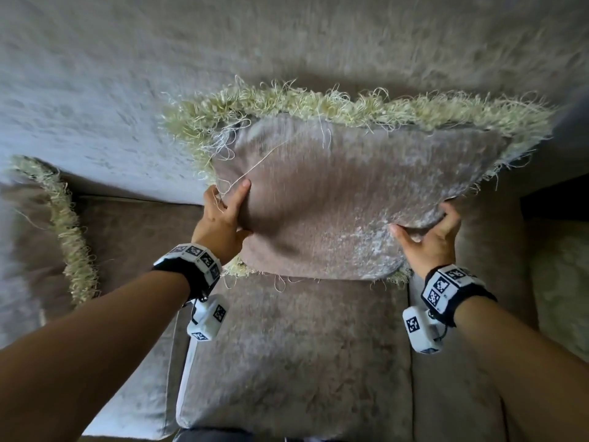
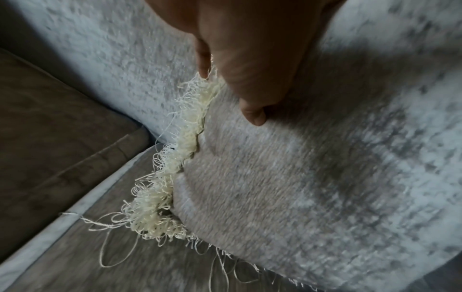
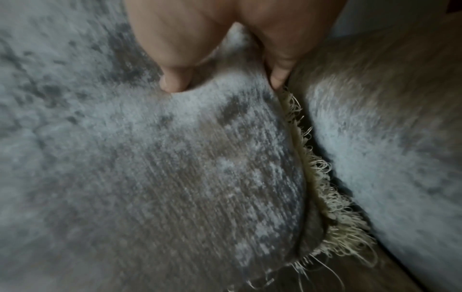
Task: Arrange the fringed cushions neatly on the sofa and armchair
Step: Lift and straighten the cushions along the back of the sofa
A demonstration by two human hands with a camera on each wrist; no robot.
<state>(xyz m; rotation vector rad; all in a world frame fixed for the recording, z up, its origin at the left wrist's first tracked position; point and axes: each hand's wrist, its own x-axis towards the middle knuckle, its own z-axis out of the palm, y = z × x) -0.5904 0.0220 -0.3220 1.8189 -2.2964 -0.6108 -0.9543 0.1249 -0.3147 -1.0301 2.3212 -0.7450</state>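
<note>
A: Holding the square taupe velvet cushion with the cream looped fringe (image 1: 334, 199) by both side edges, the person keeps it upright against the grey-taupe plush sofa backrest (image 1: 287, 43), its lower edge touching the taupe seat cushion (image 1: 293, 352) below.

B: Where does each hand sit?

A: The left hand (image 1: 220, 221) is at the cushion's 9 o'clock edge, its grip pinching the fabric: the thumb lies on the front face and the fingers go behind, among the fringe strands. The left wrist view shows the thumb (image 2: 252, 116) pressing a dent in the velvet just beside the fringe (image 2: 175, 158).

B: And the other?

A: The right hand (image 1: 430, 237) is at about 4 o'clock on the cushion, its grip also pinching the edge, thumb on the front and fingers curled round the side. The right wrist view shows the thumb (image 3: 172, 83) on the face and a fingertip (image 3: 277, 79) tucked behind the edge where the fringe (image 3: 320, 177) begins.

B: Anything else on the sofa?

A: A second fringed taupe cushion (image 1: 47, 224) rests at 9 o'clock in the head view, well apart from the held one, leaning on the backrest. At 3 o'clock is the sofa's padded arm (image 1: 497, 250), just beside the held cushion. Both wrists wear black bands with white coded tags (image 1: 452, 291).
</note>
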